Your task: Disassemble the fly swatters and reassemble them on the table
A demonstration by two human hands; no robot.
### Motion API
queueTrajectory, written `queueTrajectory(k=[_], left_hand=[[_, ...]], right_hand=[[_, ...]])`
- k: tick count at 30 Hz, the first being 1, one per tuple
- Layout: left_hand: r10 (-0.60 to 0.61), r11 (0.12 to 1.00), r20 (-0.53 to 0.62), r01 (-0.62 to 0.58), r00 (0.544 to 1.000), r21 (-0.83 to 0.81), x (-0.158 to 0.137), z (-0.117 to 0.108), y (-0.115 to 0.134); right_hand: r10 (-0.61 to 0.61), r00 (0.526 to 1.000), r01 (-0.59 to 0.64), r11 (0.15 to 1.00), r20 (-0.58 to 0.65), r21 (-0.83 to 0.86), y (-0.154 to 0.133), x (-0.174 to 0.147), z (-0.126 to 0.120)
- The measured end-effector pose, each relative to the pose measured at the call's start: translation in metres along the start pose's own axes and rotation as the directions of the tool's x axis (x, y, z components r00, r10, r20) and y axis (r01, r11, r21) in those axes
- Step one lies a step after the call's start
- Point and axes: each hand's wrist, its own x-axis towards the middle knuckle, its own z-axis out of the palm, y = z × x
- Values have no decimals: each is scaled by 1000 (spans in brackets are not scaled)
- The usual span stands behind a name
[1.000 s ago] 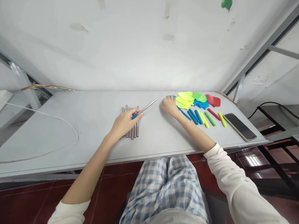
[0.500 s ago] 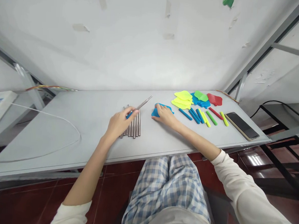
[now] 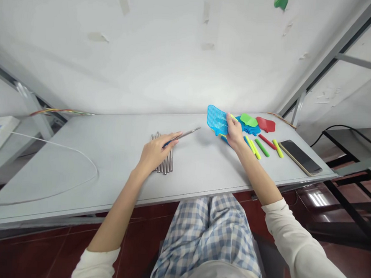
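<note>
My left hand (image 3: 156,153) is closed around a thin metal rod (image 3: 189,133) with a blue handle (image 3: 166,144), its tip pointing right and slightly up. Below that hand, several metal rods (image 3: 167,166) lie side by side on the table, partly covered by it. Raised over the table, my right hand (image 3: 236,134) grips a blue perforated fly swatter head (image 3: 216,119) by its edge. Behind it lie blue swatter heads (image 3: 251,130), a green head (image 3: 248,120) and a red head (image 3: 266,124); the yellow heads are mostly hidden.
Loose handles lie at the right: a green one (image 3: 262,147), a red one (image 3: 267,141), and several yellow and blue ones. Beside them is a phone (image 3: 300,157). A white cable (image 3: 78,151) curves over the table's left side. The wall (image 3: 152,61) stands behind.
My right hand has lifted the blue swatter head off the table and carried it right. My left hand has shifted slightly right, still holding the rod, now at a flatter angle.
</note>
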Motion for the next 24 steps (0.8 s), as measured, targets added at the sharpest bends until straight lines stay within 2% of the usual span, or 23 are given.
queueTrajectory(k=[2,5,8,11,19,24], left_hand=[[10,1000,-6,-10,1000,3,1,2,4],[17,1000,-22,-17,1000,-18,2,3,8],[13,1000,-49,-14,999,-27,4,3,9],[14,999,-61,-16,998,-31,5,2,9],[15,1000,-59,-16,998,-20,4,-2,8],[-7,994,-18,5,1000,-111,5,-6,9]], right_hand=[[20,999,-25,992,39,124,1,-6,1],[-34,999,34,979,-6,200,-2,-14,3],[-105,993,112,978,-50,175,-5,-20,4],[-141,990,142,983,-25,118,-7,-25,6],[-123,991,114,983,58,141,-6,-32,9],[-116,991,106,985,66,138,-7,-33,10]])
